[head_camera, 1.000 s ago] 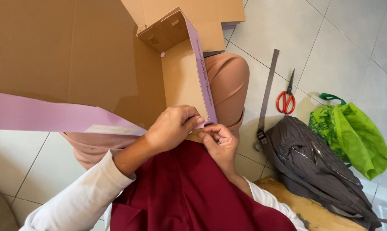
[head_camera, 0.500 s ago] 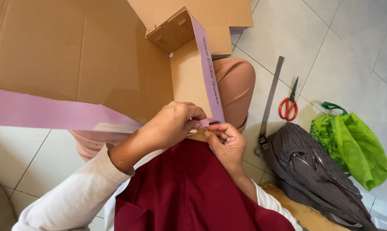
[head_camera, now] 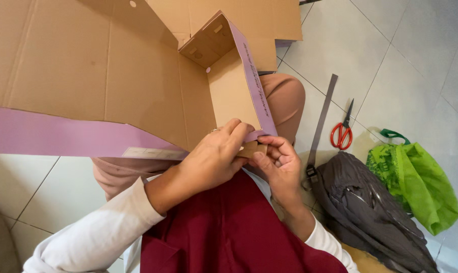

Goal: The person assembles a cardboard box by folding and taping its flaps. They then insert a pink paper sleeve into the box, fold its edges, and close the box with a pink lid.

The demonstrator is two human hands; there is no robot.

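Both hands pinch the box corner: left hand grips the purple edge, right hand clamps the flap beneath. Scissors lie well apart.

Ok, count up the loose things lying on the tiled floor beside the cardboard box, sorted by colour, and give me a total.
Red: 1, the scissors
Green: 1, the bag
Grey: 1, the backpack with its strap
Total: 3
Both hands, left hand and right hand, pinch the cardboard box corner.
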